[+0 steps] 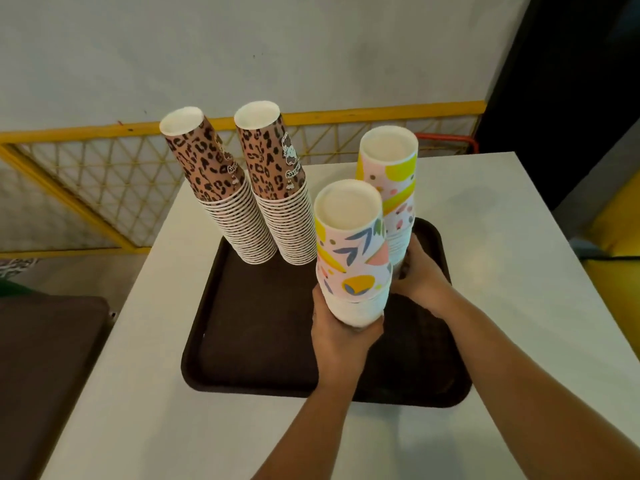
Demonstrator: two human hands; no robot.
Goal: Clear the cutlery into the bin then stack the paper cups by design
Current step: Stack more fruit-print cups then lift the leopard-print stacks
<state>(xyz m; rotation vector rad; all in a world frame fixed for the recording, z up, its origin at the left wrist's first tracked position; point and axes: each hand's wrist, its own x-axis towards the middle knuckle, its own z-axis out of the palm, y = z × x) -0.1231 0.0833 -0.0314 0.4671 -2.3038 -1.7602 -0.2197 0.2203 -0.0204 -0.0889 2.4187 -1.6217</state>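
Observation:
Two tall stacks of upside-down leopard-print paper cups, the left leopard stack point(214, 188) and the right leopard stack point(277, 181), stand at the back of a dark brown tray point(252, 327). My left hand point(341, 336) grips the base of a stack of colourful floral cups point(353, 251), held over the middle of the tray. My right hand point(420, 275) grips the lower part of a second colourful stack point(391, 174) at the tray's right side. Whether either colourful stack touches the tray is hidden by my hands. No cutlery shows.
The tray lies on a white table point(502, 271). A yellow lattice fence point(104, 174) runs behind it along a grey wall. A dark brown surface point(45, 358) sits lower on the left. A yellow seat point(616, 230) is at the right.

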